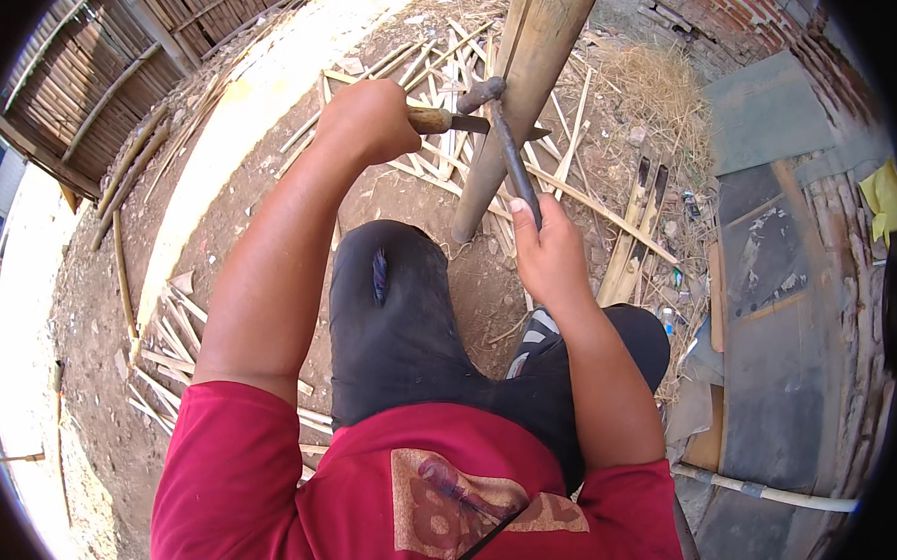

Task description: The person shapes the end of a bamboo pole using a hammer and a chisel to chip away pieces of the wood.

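My left hand (370, 121) is closed round the wooden handle of a big knife (469, 124). Its dark blade lies across a thick upright bamboo pole (546, 69), and the tip shows past the pole's right side. A long split runs down the pole from its top, which leans right. In my right hand (550, 249) is a hammer (514, 161), gripped low on its dark handle. The hammer head (482, 94) is just above the blade, at the pole's left side; whether they touch I cannot tell.
Split bamboo strips (448, 70) litter the dirt behind the pole, with more (176, 338) at left. Two bamboo halves (636, 228) lie to the right. Beyond them are grey sheets (780, 254) and dry straw (652, 89). A bamboo wall (102, 75) stands far left.
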Demonstrator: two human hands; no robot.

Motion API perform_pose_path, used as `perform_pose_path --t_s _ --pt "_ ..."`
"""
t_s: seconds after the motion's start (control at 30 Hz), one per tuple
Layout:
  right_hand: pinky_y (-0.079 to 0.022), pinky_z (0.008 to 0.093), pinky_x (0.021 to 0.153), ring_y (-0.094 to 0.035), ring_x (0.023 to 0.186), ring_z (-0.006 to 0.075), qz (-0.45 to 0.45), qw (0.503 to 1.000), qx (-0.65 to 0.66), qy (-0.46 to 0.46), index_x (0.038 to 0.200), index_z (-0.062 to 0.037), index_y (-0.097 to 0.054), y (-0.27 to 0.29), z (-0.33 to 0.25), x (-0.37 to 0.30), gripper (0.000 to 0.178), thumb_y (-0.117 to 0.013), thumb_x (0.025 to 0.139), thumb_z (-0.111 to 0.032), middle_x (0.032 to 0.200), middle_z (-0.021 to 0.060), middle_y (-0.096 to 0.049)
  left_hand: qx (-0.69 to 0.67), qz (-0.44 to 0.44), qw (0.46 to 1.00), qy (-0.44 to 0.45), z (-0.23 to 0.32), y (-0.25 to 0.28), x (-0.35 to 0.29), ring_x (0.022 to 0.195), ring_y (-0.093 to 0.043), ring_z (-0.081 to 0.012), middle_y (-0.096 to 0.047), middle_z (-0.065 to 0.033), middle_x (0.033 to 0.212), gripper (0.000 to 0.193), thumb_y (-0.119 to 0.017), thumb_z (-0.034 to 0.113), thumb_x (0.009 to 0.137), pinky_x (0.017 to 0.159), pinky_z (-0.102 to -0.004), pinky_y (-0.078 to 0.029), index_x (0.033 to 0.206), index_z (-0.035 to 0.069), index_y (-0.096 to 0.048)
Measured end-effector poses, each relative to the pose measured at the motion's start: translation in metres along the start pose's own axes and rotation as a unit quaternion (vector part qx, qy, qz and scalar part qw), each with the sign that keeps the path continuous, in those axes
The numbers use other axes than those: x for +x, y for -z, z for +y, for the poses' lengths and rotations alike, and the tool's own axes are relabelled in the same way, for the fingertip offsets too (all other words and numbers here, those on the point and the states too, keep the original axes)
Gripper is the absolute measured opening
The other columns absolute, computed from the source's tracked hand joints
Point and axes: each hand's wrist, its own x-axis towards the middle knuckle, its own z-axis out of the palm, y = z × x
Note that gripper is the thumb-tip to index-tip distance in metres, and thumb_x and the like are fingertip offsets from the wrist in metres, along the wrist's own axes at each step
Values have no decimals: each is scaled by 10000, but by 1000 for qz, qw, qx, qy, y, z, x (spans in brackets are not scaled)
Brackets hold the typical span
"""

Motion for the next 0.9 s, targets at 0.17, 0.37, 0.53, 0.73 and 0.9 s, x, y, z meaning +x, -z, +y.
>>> perform_pose_path --t_s 0.17,0.37,0.53,0.73,0.9 --pt "-472 404 577 -642 591 268 42 996 63 38 1046 -4 -634 16 -15 0 346 -594 1063 -348 646 140 -620 6 14 1000 11 -11 -4 -3 868 -755 -319 -769 -171 921 307 -774 271 780 797 -419 -605 973 33 -797" --pt "-457 423 565 -639 588 332 -1 999 -24 28 1021 -3 -619 -12 13 -5 315 -591 1062 -314 659 161 -618 -6 12 1000 17 -11 -1 -2 855 -754 -320 -767 -165 904 292 -769 257 779 794 -418 -602 974 41 -796" --pt "-435 370 536 -589 550 178 53 993 93 53 1026 2 -623 6 -16 -5 302 -583 1074 -293 618 84 -567 -5 31 999 16 -26 -6 -5 881 -752 -318 -766 -172 936 290 -758 256 781 806 -420 -600 982 51 -796" --pt "-465 456 574 -637 582 351 13 999 -29 42 1041 -1 -623 -12 -1 -4 334 -604 1053 -333 638 169 -609 -11 18 999 28 -21 -6 -7 880 -752 -327 -767 -169 930 304 -765 258 767 809 -420 -601 992 55 -793" --pt "-467 450 564 -643 586 377 42 995 51 76 1045 1 -617 11 -35 -2 333 -621 1043 -332 645 182 -620 -21 24 999 33 -36 -10 -4 850 -735 -302 -758 -159 899 340 -769 257 737 785 -411 -578 1005 48 -773"
